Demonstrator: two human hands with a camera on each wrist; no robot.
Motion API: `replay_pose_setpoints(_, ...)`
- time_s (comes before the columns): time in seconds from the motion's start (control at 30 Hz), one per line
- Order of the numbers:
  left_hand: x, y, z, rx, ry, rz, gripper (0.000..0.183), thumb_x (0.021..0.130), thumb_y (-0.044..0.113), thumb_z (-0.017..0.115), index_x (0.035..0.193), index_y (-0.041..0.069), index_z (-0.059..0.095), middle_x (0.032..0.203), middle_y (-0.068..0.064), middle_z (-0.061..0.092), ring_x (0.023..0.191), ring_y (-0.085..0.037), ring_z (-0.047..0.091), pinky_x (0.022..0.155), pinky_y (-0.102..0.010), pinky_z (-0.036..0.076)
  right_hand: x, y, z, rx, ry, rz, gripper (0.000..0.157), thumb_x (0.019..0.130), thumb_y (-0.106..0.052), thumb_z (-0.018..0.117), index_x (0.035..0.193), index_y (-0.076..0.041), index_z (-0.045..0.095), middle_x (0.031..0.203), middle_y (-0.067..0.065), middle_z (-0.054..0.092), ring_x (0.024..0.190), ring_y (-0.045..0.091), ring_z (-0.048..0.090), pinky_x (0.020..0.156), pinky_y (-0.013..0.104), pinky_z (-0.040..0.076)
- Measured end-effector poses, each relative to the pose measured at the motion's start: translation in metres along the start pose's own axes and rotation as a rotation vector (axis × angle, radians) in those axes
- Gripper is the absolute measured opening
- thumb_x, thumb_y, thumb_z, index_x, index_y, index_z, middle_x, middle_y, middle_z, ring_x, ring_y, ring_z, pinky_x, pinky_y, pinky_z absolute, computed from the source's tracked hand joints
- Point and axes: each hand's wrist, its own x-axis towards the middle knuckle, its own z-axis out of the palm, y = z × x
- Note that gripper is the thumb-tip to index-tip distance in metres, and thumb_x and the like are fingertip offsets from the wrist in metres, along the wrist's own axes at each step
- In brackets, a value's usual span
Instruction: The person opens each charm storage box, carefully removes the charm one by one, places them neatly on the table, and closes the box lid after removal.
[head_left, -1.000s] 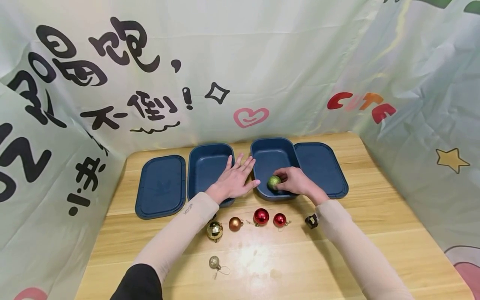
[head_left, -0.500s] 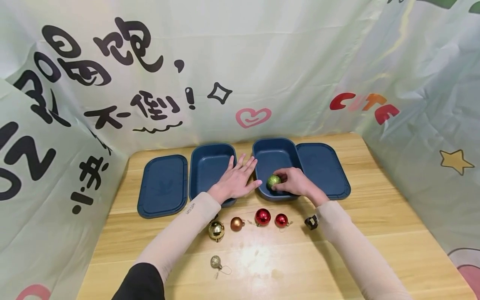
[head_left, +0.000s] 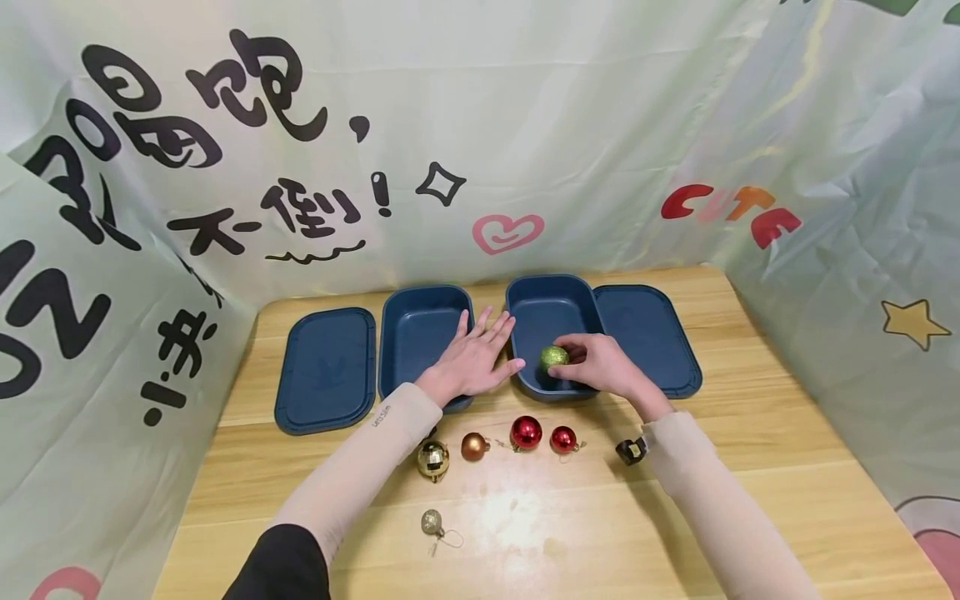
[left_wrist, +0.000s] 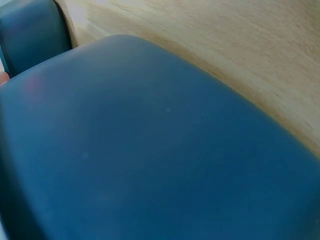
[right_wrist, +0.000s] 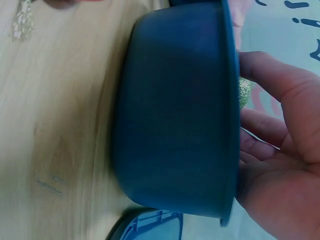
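Lying nearest, lower centre of the frame: one small silver-gold glitter ball (head_left: 431, 522), its cord trailing to the right on the wooden table (head_left: 757, 475). Ranging behind it, left to right: one gold faceted ball (head_left: 433, 460), one copper ball (head_left: 473, 447), one large red ball (head_left: 526, 433) and one small red ball (head_left: 563, 439), all sitting outside the boxes.

Next, centre: left hand (head_left: 472, 360), fingers spread, is lying across the right rim of the left box (head_left: 420, 333); whether it is pressing on either box is unclear. Right of centre: right hand (head_left: 600, 362) is pinching one green glitter ball (head_left: 553, 356) between thumb and fingers, over the near end of the right box (head_left: 551, 315). In the right wrist view, part of the ball is showing past the rim, so it is probably being held off the box floor.

Farther, flanking: left lid (head_left: 326, 371) and right lid (head_left: 648, 333) are lying flat; printed cloth (head_left: 585, 108) is filling the upper frame.

Hazards, as judged: a loosening pinch could be letting the round ball slip; the wrist, angling over the near rim, could be tipping the box; a sleeve could be nudging the loose balls into rolling.
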Motion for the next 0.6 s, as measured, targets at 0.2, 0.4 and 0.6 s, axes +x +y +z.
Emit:
replay_pose_setpoints(0.2, 0.000, 0.000, 0.000, 0.002, 0.004, 0.002, 0.086, 0.107, 0.070, 0.027, 0.171, 0.014, 0.016, 0.179, -0.006, 0.015, 0.166, -0.029, -0.004, 0.131, -0.063, -0.005, -0.012, -0.005, -0.002, 0.016, 0.015, -0.023, 0.052, 0.092, -0.030, 0.084, 0.133, 0.000, 0.070, 0.118, 0.019, 0.076, 0.103, 0.031, 0.076, 0.090, 0.047, 0.062)
replay_pose_setpoints(0.4, -0.001, 0.000, 0.000, 0.006, 0.000, -0.005, 0.085, 0.108, 0.070, 0.028, 0.171, 0.015, 0.014, 0.179, -0.005, 0.013, 0.166, -0.028, -0.006, 0.131, -0.062, -0.006, -0.024, -0.017, -0.001, 0.041, 0.024, -0.044, 0.051, 0.091, -0.029, 0.085, 0.131, -0.001, 0.071, 0.117, 0.016, 0.077, 0.102, 0.026, 0.077, 0.089, 0.043, 0.063)
replay_pose_setpoints(0.6, 0.000, 0.001, 0.000, -0.006, 0.003, -0.007, 0.084, 0.108, 0.068, 0.030, 0.171, 0.014, 0.015, 0.179, -0.005, 0.014, 0.166, -0.028, -0.006, 0.131, -0.061, -0.008, -0.037, -0.031, 0.005, 0.047, 0.035, -0.106, 0.049, 0.090, -0.024, 0.087, 0.130, -0.002, 0.072, 0.117, 0.013, 0.075, 0.100, 0.024, 0.076, 0.089, 0.043, 0.063)
